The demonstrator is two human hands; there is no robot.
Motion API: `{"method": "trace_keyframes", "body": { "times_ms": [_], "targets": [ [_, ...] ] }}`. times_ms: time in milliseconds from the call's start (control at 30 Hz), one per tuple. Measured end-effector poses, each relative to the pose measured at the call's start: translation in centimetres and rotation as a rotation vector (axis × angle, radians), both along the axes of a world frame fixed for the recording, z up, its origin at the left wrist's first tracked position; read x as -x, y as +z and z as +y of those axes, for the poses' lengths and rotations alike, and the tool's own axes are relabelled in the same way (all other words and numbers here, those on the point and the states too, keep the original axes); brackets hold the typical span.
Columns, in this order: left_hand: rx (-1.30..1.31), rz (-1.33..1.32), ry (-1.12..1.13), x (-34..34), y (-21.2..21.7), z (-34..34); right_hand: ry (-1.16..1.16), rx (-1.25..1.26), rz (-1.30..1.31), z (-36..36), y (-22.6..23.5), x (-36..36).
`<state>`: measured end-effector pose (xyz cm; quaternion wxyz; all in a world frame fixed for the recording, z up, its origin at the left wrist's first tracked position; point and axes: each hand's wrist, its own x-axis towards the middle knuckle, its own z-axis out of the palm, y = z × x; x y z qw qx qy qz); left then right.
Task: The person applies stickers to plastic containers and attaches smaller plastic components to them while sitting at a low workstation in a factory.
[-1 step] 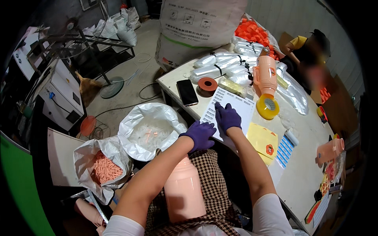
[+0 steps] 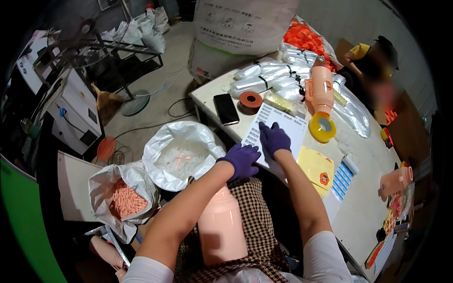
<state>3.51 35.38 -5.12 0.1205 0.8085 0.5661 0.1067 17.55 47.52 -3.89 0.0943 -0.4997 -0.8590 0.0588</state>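
Pin the sticker sheet (image 2: 276, 125) flat under your right hand (image 2: 273, 138); your left hand (image 2: 241, 159) pinches its near edge, so peel slowly.

The premises were a small packing workshop or light-assembly room. A bare concrete floor (image 2: 155, 94) carried loose cables and a floor fan (image 2: 134, 104). The white work surface (image 2: 363, 207) held bundles of clear plastic sleeves (image 2: 269, 78), 2 tape rolls (image 2: 250, 101), sticker sheets (image 2: 342, 179) and pink plastic bottles (image 2: 321, 89). Open sacks of small pink parts (image 2: 125, 200) and a bulk woven sack (image 2: 236, 33) stood on the floor. A metal rack (image 2: 118, 52) and white machine cabinet (image 2: 71, 108) lined the left side.
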Motion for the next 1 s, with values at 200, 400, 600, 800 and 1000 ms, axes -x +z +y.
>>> {"method": "trace_keyframes", "body": {
  "times_ms": [200, 400, 600, 800, 1000],
  "targets": [
    [-0.135, -0.366, 0.128, 0.1, 5.7, -2.2, 0.147, -0.021, 0.862, 2.8, 1.6, -5.1],
    [-0.129, -0.845, 0.460, 3.2, 6.5, -18.0, 0.654, -0.359, 0.328, -20.8, 6.1, -9.6],
    [0.068, -1.070, 0.458, -0.5, 3.0, -23.8, 0.732, -0.323, 0.310, -25.6, 4.0, -8.8],
    [0.044, -1.202, 0.418, -0.6, 3.5, -23.9, 0.721, -0.326, 0.303, -26.0, 3.8, -8.7],
    [-0.064, -0.920, 0.337, -0.2, 2.1, -23.8, 0.678, -0.298, 0.274, -26.4, 4.0, -8.7]
  ]
}}
